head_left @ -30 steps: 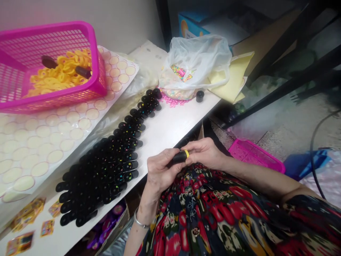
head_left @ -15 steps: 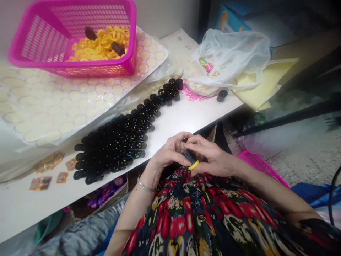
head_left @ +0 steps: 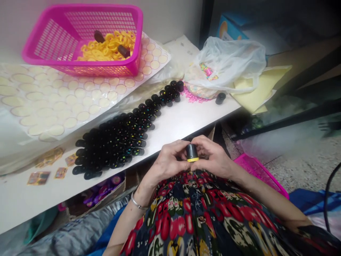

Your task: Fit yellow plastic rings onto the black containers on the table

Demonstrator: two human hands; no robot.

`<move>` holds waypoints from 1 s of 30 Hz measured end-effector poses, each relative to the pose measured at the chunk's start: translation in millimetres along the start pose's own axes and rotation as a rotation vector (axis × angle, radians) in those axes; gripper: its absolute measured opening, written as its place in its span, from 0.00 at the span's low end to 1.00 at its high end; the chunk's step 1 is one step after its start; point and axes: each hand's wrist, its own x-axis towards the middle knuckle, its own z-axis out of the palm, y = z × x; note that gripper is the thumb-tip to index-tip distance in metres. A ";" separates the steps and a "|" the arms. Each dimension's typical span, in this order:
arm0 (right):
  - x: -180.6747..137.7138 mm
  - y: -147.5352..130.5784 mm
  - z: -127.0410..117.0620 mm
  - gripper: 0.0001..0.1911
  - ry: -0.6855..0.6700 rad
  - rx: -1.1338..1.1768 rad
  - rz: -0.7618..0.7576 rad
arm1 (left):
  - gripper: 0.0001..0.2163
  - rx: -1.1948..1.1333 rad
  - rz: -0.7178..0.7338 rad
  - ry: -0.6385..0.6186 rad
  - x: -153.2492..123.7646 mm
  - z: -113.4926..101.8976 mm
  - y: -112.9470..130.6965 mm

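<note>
Between my two hands, just off the table's front edge, is a small black cylindrical container [head_left: 191,152] with a yellow ring around its lower end. My left hand [head_left: 172,159] pinches it from the left, thumb near the yellow ring. From the right, my right hand [head_left: 213,158] grips the same piece with bent fingers. Many similar black cups [head_left: 114,138] stand packed together on the white table, several with bright coloured bits inside. One more black cup [head_left: 220,98] stands alone at the right, near pink beads [head_left: 195,96].
A pink basket [head_left: 82,65] with yellow rings and two brown pieces stands at the back left, on a sheet of round stickers [head_left: 77,93]. A plastic bag [head_left: 229,64] lies at the back right. Small printed packets [head_left: 38,177] lie front left; purple items [head_left: 103,190] sit below the table.
The black container has turned from tilted to nearly upright, yellow ring at the bottom. My hands have shifted to its two sides, so more of it shows. The camera view has moved slightly.
</note>
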 end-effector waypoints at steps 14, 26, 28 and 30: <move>-20.4 4.8 6.2 0.20 0.021 -0.059 -0.006 | 0.14 0.287 0.172 0.148 -14.8 21.1 6.5; -11.3 25.1 7.2 0.16 0.092 0.393 0.317 | 0.30 0.089 -0.009 0.049 -3.5 11.3 -18.3; -10.2 24.6 9.7 0.15 0.095 0.548 0.401 | 0.34 0.058 0.003 0.052 -1.9 7.5 -20.4; -9.0 25.2 13.1 0.16 0.101 0.643 0.450 | 0.29 0.054 0.050 0.032 0.3 5.3 -20.8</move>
